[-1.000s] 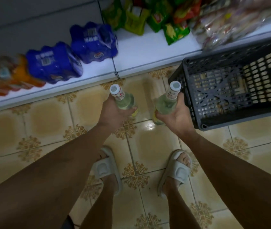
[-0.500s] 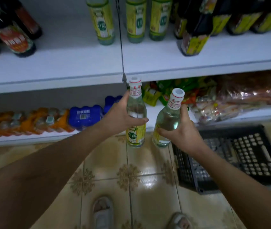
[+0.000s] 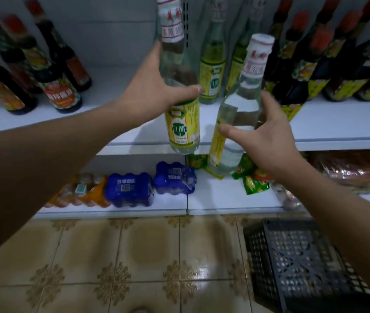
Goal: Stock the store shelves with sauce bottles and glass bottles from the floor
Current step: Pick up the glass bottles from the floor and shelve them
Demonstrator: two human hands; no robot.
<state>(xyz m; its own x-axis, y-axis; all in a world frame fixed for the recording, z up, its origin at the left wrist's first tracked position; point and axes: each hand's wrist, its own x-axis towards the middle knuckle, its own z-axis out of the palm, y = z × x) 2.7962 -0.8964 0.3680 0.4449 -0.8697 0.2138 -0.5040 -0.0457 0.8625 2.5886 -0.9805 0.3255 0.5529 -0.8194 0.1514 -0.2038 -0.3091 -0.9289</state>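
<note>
My left hand (image 3: 154,91) grips a clear glass bottle (image 3: 181,125) with a yellow-green label and a white and red cap, held upright in front of the upper shelf (image 3: 116,123). A second clear glass bottle (image 3: 236,123) of the same kind tilts slightly in the grip of my right hand (image 3: 267,141). Both bottles hang in the air at the shelf's front edge, close together. Behind them on the shelf stand similar clear bottles (image 3: 213,73).
Dark sauce bottles stand at the shelf's left (image 3: 57,86) and right (image 3: 315,71). The lower shelf (image 3: 224,199) holds blue can packs (image 3: 130,188), orange packs and snack bags. A black plastic crate (image 3: 303,263) sits on the tiled floor (image 3: 134,256) at lower right.
Both hands have lifted their bottles from near the floor up to the upper shelf's front edge. The view has tilted up from my feet to the shelves.
</note>
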